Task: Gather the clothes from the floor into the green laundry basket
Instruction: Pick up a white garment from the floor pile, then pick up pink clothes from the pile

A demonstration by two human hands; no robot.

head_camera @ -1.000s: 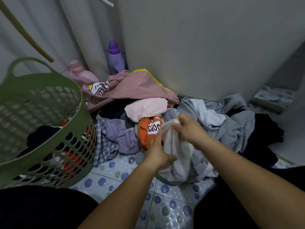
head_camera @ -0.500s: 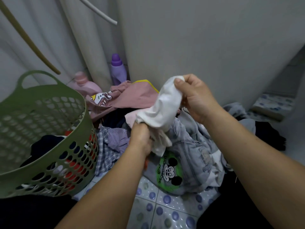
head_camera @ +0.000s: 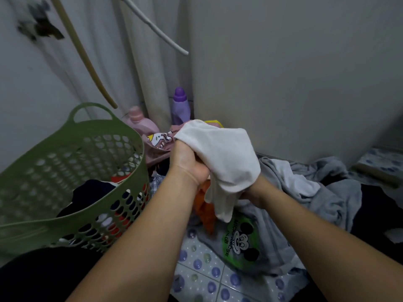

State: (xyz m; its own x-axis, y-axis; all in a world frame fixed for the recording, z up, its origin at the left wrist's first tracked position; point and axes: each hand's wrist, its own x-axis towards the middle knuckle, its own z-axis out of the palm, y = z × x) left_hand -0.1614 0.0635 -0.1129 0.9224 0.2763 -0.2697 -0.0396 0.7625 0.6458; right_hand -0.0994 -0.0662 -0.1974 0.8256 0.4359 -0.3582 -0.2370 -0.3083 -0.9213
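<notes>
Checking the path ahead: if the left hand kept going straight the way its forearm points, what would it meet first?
Probably the pink cartoon-print garment on the pile just beyond the left hand, which grips the white cloth; depth is uncertain.

There is writing on the green patch (head_camera: 241, 243) in the lower middle of the frame. The patch is on a grey piece of clothing (head_camera: 270, 232) lying on the floor. It has a cartoon mouse on it. The letters run sideways down the left edge of the patch. They seem to say "MICKEY MOUSE" and "CLUB", but they are small and a bit blurry.
</notes>
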